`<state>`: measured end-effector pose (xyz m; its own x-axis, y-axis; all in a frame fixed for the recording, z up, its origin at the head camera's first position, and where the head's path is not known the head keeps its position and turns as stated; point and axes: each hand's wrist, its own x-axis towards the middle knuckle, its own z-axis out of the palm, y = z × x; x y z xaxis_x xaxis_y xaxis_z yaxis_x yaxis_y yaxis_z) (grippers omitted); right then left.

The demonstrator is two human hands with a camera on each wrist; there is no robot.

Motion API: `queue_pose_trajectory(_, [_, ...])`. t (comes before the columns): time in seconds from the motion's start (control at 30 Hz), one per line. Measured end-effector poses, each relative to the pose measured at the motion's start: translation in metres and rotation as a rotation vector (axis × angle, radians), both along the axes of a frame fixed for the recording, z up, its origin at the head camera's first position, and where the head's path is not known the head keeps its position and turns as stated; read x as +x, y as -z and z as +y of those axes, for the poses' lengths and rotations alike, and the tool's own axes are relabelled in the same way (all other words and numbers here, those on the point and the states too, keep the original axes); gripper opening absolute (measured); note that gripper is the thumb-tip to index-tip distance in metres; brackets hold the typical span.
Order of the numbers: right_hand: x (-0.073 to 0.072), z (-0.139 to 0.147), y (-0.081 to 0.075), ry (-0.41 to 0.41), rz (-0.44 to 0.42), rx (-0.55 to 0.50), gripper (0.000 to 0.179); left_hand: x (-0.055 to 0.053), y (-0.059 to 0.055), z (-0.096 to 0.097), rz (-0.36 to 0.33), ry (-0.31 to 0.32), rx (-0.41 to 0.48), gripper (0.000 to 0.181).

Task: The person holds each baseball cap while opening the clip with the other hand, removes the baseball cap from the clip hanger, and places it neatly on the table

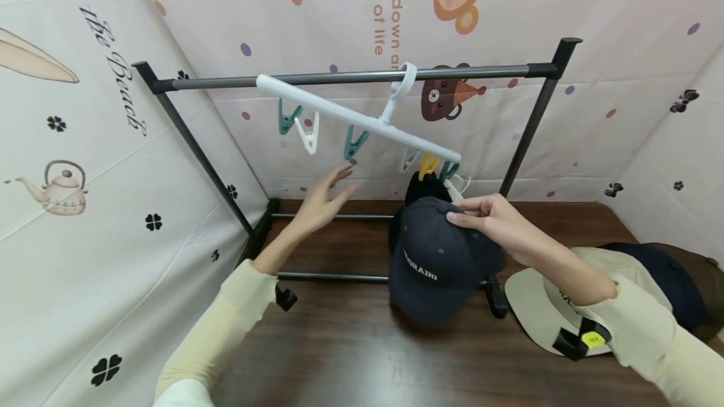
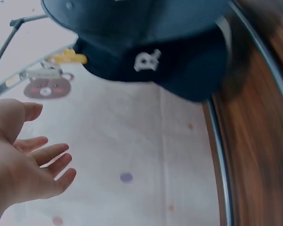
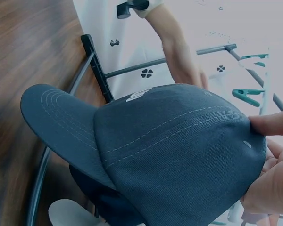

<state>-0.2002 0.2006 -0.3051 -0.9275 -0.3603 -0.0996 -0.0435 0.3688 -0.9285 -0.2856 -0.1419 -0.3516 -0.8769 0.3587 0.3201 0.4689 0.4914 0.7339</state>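
Note:
My right hand (image 1: 494, 225) pinches a navy baseball cap (image 1: 438, 256) by its crown, thumb on the near side. The cap's brim points down and white lettering shows on its front. In the right wrist view the thumb presses the fabric of the cap (image 3: 179, 141) near its top. My left hand (image 1: 322, 203) holds nothing, its fingers spread just below a green clip (image 1: 355, 142). A white hanger (image 1: 339, 108) with several clips hooks over a dark rail. Behind the held cap, a black cap (image 1: 424, 186) hangs beneath a yellow clip (image 1: 429, 165), mostly hidden.
The dark metal rack (image 1: 226, 83) stands against patterned wall cloth, with lower bars (image 1: 339, 277) near the brown wood-look floor (image 1: 317, 331). At the right lie a beige cap (image 1: 532, 306) and other dark and brown caps (image 1: 687, 281), partly behind my right forearm.

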Motion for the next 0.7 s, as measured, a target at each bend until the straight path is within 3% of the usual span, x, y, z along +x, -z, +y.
queue_pose_trajectory(0.2, [0.008, 0.016, 0.002, 0.011, -0.038, -0.036, 0.055, 0.005, 0.016, -0.032, 0.09, -0.11, -0.173, 0.062])
queue_pose_trajectory(0.4, [0.014, 0.032, 0.005, 0.006, -0.068, -0.039, 0.056, 0.002, 0.035, -0.062, 0.194, -0.204, -0.388, 0.071])
queue_pose_trajectory(0.57, [0.016, 0.044, 0.009, -0.016, -0.134, -0.068, 0.06, -0.001, 0.048, -0.079, 0.15, -0.253, -0.548, 0.075])
queue_pose_trajectory(0.7, [0.019, 0.051, 0.009, -0.035, -0.134, -0.066, 0.06, -0.003, 0.06, -0.091, 0.099, -0.272, -0.572, 0.078])
